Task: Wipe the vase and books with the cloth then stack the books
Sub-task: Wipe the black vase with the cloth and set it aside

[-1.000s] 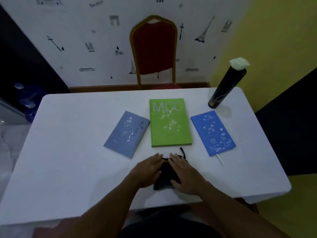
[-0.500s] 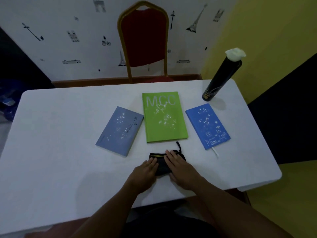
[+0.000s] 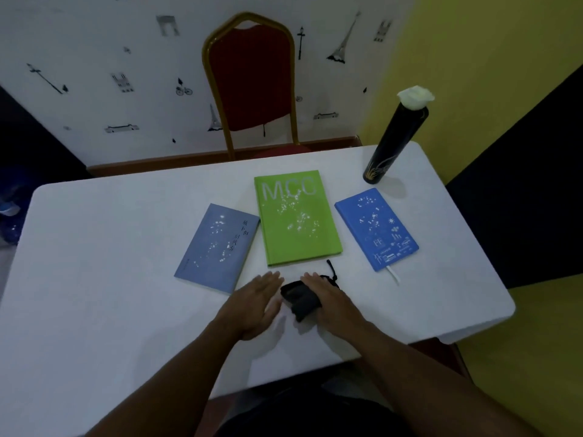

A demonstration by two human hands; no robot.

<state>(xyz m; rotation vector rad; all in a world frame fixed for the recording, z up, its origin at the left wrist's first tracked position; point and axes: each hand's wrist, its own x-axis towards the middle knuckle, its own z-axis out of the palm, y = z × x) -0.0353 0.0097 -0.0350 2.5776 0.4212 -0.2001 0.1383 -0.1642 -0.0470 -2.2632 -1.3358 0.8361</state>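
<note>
So nothing was really done yet at this point, as far as I could tell. All three books had white specks scattered over their covers and none of them were stacked.

Going left to right across the tabletop [image 3: 94,279]: the grey-blue book [image 3: 217,247] lay tilted, left of center. The green book [image 3: 296,217] sat flat in the middle, closer to the far edge. The bright blue book [image 3: 377,228] was angled on the right, with a white ribbon poking out toward the near edge. The black vase [image 3: 394,143] with a white flower [image 3: 415,96] in it stood upright by the far right corner, well apart from my hands.

Down near the near edge, just in front of the green book, my left hand [image 3: 255,305] was flat and open, fingers together, hovering or resting just beside the cloth [image 3: 299,299] and not gripping anything. My right hand [image 3: 331,302] lay on the right side of the cloth, fingers stretched over it. I couldn't tell if it was actually pinching it or just pressing down. The cloth itself was a bunched dark lump with a little cord [image 3: 332,272] sticking out the far side.

So basically everything was left: get a proper hold on the cloth, wipe the vase, wipe the three dusty covers, then pile the books. My guess was the green one should go on the bottom since it looked the biggest.
</note>
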